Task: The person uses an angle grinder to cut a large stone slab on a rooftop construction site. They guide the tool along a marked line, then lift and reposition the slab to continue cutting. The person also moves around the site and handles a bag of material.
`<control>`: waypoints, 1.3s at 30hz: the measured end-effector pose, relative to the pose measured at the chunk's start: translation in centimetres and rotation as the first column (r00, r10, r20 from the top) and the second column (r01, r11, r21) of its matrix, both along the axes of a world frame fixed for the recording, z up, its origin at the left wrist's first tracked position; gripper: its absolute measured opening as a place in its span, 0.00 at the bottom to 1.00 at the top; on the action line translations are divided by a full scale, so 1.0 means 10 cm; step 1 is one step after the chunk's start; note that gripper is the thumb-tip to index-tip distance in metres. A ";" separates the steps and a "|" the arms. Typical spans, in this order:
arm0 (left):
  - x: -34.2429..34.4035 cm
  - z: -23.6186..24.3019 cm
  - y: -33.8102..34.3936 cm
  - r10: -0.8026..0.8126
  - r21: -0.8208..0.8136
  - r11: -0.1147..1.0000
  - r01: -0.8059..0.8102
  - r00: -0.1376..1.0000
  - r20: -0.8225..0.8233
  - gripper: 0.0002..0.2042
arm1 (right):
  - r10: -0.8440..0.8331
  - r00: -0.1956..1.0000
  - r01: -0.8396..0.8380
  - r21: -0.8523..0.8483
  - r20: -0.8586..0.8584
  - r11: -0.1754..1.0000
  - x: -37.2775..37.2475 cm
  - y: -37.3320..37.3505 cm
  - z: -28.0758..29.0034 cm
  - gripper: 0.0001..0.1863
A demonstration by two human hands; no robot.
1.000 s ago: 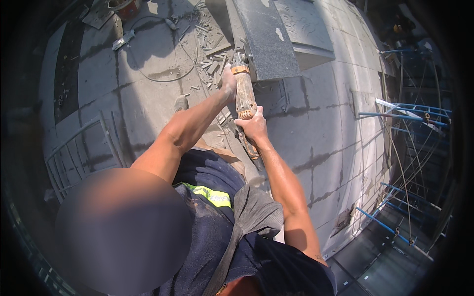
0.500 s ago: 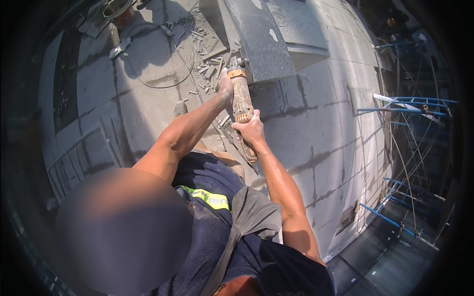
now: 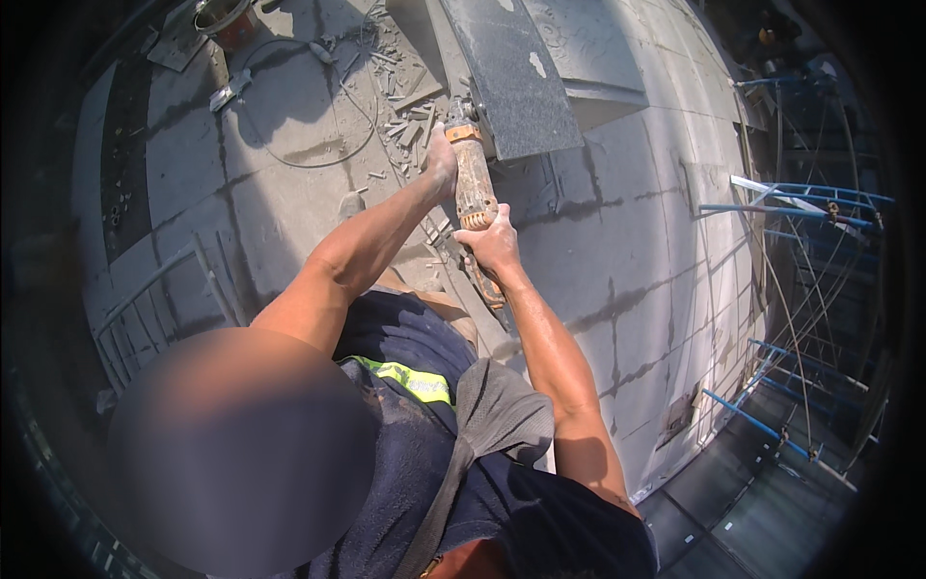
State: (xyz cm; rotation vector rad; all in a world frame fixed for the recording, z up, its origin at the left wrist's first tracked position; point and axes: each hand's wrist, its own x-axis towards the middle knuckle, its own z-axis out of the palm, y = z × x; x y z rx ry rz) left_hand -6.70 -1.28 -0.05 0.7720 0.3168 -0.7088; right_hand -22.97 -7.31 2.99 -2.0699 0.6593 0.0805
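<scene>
Both hands on a grinder beside grey slab

The floor is of large grey slabs, dusty, with dark stains along many joints, part in sun and part in shadow. Near its top middle lie thin stone offcuts, strewn in a loose heap, some crossing others. Left of them a cable curves in a wide loop. Further left are a crumpled whitish thing, a flat board and, just beside the board, a reddish bucket.
</scene>
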 end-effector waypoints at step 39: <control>-0.28 -0.07 0.01 0.026 0.036 0.999 -0.025 1.000 -0.015 0.31 | 0.019 1.000 -0.019 -0.031 0.009 0.999 -0.33 0.11 0.29 0.33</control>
